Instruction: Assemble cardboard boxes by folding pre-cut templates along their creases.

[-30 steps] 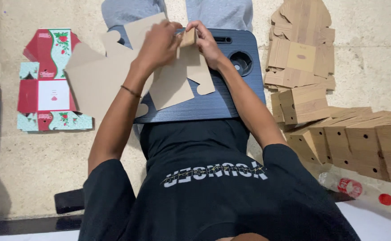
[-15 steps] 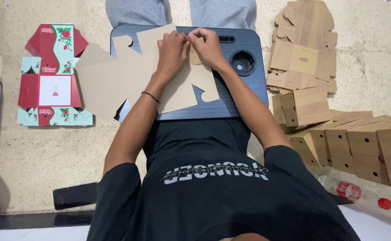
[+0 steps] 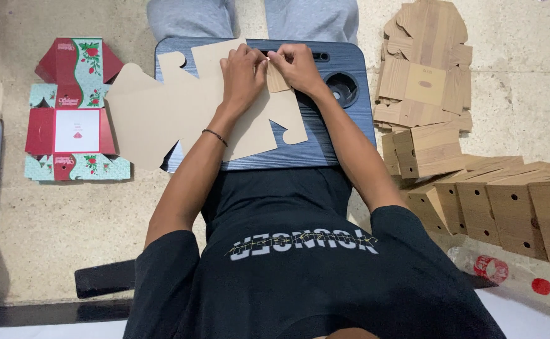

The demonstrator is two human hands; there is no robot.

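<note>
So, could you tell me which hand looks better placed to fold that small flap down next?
Probably the right hand: its fingers pinch the raised flap, while the left hand presses the cardboard flat.

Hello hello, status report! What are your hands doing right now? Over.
Left hand and right hand both pinching a flap of the flat cardboard box blank. Blank lies on the dark lap desk. Nothing blocking.

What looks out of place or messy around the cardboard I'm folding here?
Nothing looks damaged or spilled. The flat cardboard blank overhangs the left edge of the dark lap tray, pressed there by the left hand and right hand. A plastic bottle lies on its side by the folded boxes.
</note>
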